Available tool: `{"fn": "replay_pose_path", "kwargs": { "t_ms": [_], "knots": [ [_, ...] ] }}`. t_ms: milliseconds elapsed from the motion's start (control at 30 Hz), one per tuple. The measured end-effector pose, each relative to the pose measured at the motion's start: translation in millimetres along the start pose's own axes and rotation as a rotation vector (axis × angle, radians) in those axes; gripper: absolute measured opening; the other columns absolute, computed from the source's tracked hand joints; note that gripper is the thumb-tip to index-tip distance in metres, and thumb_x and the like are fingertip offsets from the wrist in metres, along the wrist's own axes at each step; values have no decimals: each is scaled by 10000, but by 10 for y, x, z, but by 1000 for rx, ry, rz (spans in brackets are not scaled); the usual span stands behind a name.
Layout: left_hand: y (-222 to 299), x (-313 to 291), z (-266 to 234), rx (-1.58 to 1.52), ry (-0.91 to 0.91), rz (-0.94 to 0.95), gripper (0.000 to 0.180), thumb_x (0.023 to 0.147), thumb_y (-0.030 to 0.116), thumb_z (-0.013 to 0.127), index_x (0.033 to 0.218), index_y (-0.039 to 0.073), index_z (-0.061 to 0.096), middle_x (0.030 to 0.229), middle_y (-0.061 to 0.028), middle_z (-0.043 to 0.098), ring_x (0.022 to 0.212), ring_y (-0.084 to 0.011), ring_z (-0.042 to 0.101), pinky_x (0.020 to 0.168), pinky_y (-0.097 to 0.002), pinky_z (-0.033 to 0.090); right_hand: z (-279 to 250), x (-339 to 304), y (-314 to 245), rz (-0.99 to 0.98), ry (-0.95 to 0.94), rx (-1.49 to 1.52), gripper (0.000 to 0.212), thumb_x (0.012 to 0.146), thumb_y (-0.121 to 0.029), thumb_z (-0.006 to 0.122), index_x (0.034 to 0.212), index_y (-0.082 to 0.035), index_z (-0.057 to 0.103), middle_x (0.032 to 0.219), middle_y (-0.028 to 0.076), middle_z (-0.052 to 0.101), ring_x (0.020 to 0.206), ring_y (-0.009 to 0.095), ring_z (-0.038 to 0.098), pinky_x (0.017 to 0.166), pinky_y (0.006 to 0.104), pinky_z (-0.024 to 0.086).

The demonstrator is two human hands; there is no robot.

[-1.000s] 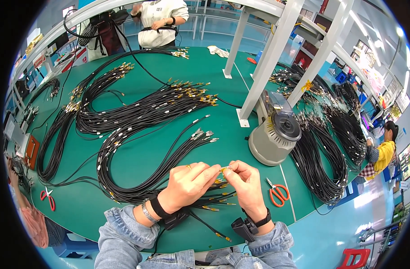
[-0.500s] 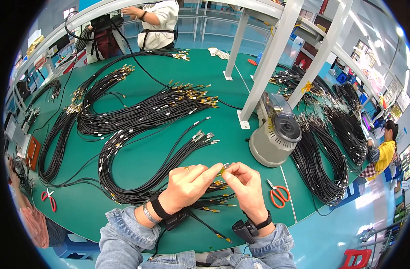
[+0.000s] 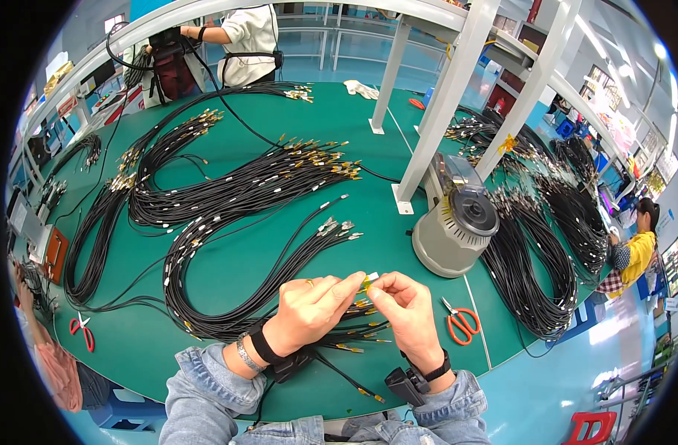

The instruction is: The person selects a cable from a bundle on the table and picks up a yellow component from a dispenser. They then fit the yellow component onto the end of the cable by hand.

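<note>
A small white and yellow-green piece (image 3: 369, 279) is pinched between my hands, too small for me to tell its kind. My left hand (image 3: 309, 310) grips it from the left with fingers closed. On its other side, the thumb and forefinger of my right hand (image 3: 406, 308) are pressed together. Under and behind my hands lies a curved bundle of black cables (image 3: 177, 271), with whitish metal ends (image 3: 339, 230) fanned out just beyond. More cable ends with yellow tips (image 3: 351, 347) stick out beneath my wrists.
Orange-handled scissors (image 3: 463, 323) lie right of my hand, beside a grey round-topped machine (image 3: 454, 230). White frame posts (image 3: 446, 104) stand behind it. Further cable bundles (image 3: 242, 189) cover the left of the green table (image 3: 398, 259), others (image 3: 532, 274) the right. Other people work around it.
The pinched piece has shifted slightly, so more of its white and yellow-green shows between my fingers. At the far side, a person in white has moved left.
</note>
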State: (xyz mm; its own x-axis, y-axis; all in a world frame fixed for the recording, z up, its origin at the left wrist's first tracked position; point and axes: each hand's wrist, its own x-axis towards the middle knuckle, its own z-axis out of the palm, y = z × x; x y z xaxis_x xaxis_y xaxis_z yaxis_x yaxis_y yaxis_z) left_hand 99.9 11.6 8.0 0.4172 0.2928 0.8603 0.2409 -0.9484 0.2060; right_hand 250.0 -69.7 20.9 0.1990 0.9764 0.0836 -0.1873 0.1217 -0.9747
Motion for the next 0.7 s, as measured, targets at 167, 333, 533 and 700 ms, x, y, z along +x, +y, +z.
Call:
{"fn": "replay_pose_path", "kwargs": {
  "t_ms": [167, 333, 533, 700],
  "knots": [
    [24, 10, 9, -66, 22, -63, 229, 698, -22, 704, 904, 44, 629, 608, -34, 590, 416, -137, 518, 369, -253, 360, 11, 11, 10, -4, 9, -20, 87, 861, -65, 607, 898, 12, 595, 835, 0, 601, 748, 42, 536, 673, 185, 432],
    [71, 41, 21, -115, 19, -112, 154, 727, -5, 694, 855, 33, 616, 596, -52, 590, 416, -154, 530, 375, -263, 377, -10, 25, 34, 2, 22, -28, 90, 855, -70, 617, 895, 8, 594, 841, 3, 604, 760, 49, 544, 686, 196, 441],
    [92, 12, 28, -224, 5, -208, 78, 785, 22, 662, 836, 17, 605, 573, -71, 581, 423, -174, 545, 392, -261, 407, 30, 35, 35, -15, 39, -33, 74, 842, -63, 628, 877, -3, 603, 825, -9, 600, 748, 44, 530, 670, 188, 418],
    [104, 4, -15, -256, -115, -306, 53, 824, 40, 628, 848, 16, 587, 613, -92, 599, 479, -208, 591, 414, -286, 433, 18, 38, 36, -6, 25, -27, 77, 839, -51, 624, 893, -1, 601, 847, -7, 596, 761, 38, 522, 660, 175, 401]
  ]
}}
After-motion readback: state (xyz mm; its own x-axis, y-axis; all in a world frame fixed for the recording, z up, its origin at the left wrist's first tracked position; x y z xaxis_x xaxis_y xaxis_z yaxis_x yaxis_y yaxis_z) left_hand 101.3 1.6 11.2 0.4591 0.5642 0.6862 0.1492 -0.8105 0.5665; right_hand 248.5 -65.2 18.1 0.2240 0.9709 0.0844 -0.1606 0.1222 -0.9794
